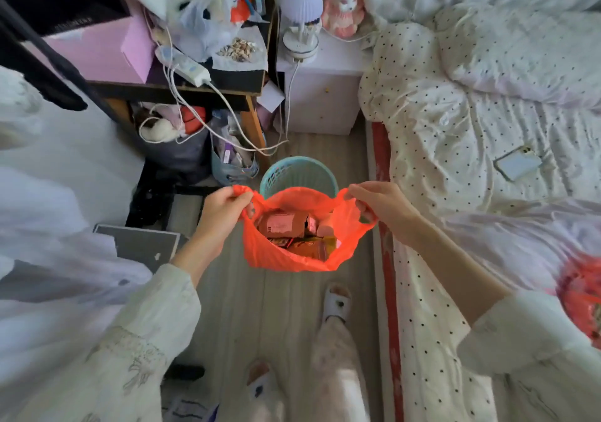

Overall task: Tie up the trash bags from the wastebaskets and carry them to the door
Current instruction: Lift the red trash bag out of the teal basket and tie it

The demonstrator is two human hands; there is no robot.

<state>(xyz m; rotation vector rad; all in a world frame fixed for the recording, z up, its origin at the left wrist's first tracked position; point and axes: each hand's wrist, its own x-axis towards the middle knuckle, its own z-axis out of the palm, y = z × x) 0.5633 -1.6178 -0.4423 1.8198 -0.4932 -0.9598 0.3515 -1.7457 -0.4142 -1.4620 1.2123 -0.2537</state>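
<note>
**A:** Head view, labels first — can any writing be read?

**B:** Not really. The wrappers [292, 243] inside the bag [276, 256] carry print, but it is too blurred to make out. The dark box at the top left has pale lettering, also illegible.

**A:** The hands, then?

**B:** The left hand [224, 207] is curled round the bag's left handle, fingers folded over a bunch of orange plastic. The right hand [377, 202] grips the right handle the same way, its fingers hooked through the loop. Neither is spread — both are closed on plastic.

**A:** And the pose?

**B:** Both forearms reach forward and inward from pale sleeves, wrists about level, hands pulled apart so the bag's mouth gapes open between them.

**A:** Where is the bag?

**B:** Hanging in the air between the hands, over the wood floor [276, 308], in front of the teal basket [299, 174], whose near rim it hides. Whether its bottom touches the basket I cannot tell. The handles are not tied.

**A:** Around it?

**B:** A bed [455, 129] with a dotted sheet on the right, a phone [517, 163] lying on it. A white nightstand [322, 96] behind the basket bears a lamp [300, 8] and a pink figurine [344, 5]. A cluttered desk [195, 86] stands to the left, cables trailing down. Slippered feet [336, 301] stand below the bag.
</note>
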